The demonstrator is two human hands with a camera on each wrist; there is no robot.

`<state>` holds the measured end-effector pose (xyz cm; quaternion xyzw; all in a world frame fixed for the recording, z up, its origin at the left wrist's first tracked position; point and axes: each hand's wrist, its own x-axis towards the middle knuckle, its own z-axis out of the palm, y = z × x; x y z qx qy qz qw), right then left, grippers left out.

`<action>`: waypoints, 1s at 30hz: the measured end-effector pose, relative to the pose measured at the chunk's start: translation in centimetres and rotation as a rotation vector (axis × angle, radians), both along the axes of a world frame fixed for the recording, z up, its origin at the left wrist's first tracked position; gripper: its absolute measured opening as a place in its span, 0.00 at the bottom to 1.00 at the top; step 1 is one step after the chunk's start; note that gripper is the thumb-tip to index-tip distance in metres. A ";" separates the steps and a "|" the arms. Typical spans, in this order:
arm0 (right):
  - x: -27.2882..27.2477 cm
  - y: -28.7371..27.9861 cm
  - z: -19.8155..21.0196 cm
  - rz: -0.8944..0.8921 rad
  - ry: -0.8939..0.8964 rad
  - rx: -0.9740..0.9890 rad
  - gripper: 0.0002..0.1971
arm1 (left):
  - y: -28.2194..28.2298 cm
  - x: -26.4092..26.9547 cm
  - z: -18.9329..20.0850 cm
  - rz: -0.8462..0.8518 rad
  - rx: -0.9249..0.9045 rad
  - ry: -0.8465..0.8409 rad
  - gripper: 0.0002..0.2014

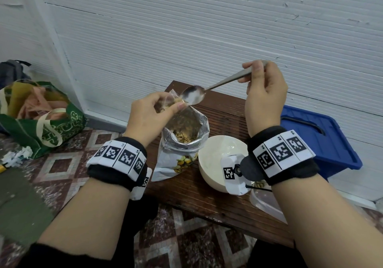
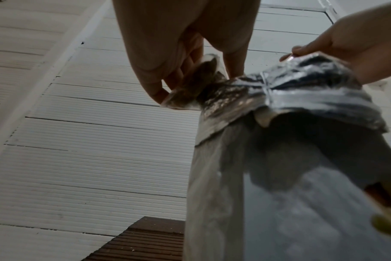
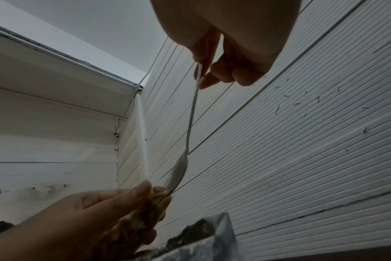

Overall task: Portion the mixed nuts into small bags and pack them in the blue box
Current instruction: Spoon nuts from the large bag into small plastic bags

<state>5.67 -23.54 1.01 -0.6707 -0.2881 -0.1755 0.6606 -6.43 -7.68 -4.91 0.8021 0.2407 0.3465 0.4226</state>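
My left hand (image 1: pixel 173 106) pinches the mouth of a small clear bag (image 1: pixel 168 99) with nuts in it, held just above the big foil nut bag (image 1: pixel 183 135), which stands open on the wooden table (image 1: pixel 223 118). My right hand (image 1: pixel 251 74) grips the handle of a metal spoon (image 1: pixel 193 95); the spoon's tilted bowl touches the small bag's opening. In the right wrist view the spoon (image 3: pixel 191 113) runs down to the small bag (image 3: pixel 145 219). The left wrist view shows my fingers (image 2: pixel 159 91) on the small bag (image 2: pixel 190 91). The blue box (image 1: pixel 317 141), lid on, sits at the right.
A white bowl (image 1: pixel 215 155) stands right of the foil bag, under my right wrist. A clear plastic tub (image 1: pixel 264 203) sits at the table's near right edge. On the tiled floor to the left is a green shopping bag (image 1: pixel 47 126). A white ribbed wall is close behind the table.
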 end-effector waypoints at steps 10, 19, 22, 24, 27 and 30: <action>-0.8 -0.3 -2.9 -0.148 0.005 -0.285 0.13 | 0.0 -0.6 0.7 0.006 -0.109 -0.122 0.23; -3.2 0.7 -8.1 -0.126 -0.212 -0.473 0.11 | -0.4 -0.8 0.9 0.003 -0.142 -0.144 0.25; -3.1 0.5 -8.2 -0.109 -0.161 -0.510 0.13 | -0.5 -0.8 1.0 -0.006 -0.156 -0.158 0.29; -3.0 0.4 -7.9 -0.067 -0.093 -0.531 0.12 | -0.7 -0.8 1.2 -0.019 -0.161 -0.180 0.30; -2.8 0.0 -7.4 0.018 0.037 -0.500 0.10 | -1.4 -1.0 1.7 -0.051 -0.174 -0.216 0.28; -2.8 -0.5 -7.0 0.080 0.138 -0.462 0.08 | -2.2 -1.0 2.1 -0.095 -0.176 -0.217 0.29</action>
